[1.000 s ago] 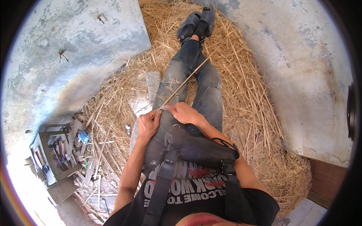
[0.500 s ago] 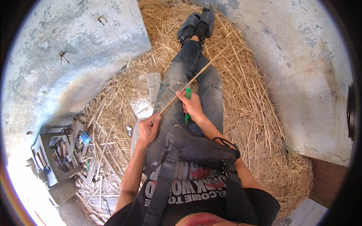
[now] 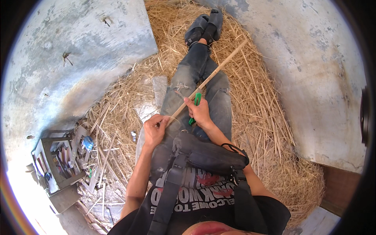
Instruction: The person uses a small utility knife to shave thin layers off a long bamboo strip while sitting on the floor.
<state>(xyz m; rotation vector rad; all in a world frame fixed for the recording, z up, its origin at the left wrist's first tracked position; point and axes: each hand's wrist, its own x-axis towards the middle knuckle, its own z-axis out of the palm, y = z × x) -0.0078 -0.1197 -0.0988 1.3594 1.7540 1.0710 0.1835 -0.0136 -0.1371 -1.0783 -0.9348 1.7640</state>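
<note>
A long pale strip, which looks like split bamboo (image 3: pixel 223 64), lies slantwise above my outstretched legs. Its near end is pinched between the thumb and fingers of my left hand (image 3: pixel 154 131). A thin pale curl (image 3: pixel 178 118) loops out beside those fingertips. My right hand (image 3: pixel 199 112) is closed around a green utility knife (image 3: pixel 197 99), its thumb lying along the strip. The knife's short blade is at the strip's edge; whether it cuts into the wood I cannot tell.
Straw (image 3: pixel 258 129) covers the floor around my jeans (image 3: pixel 184 74). Pale worn walls stand at the left (image 3: pixel 86 51) and right (image 3: pixel 313 70). An open box of tools (image 3: pixel 64 160) sits at lower left, near a crumpled blue item (image 3: pixel 88 143) and wood scraps.
The strip has turned to show a broader face, and its far end has shifted up and right. The knife has tilted slightly. A thin curl now shows by my left fingers.
</note>
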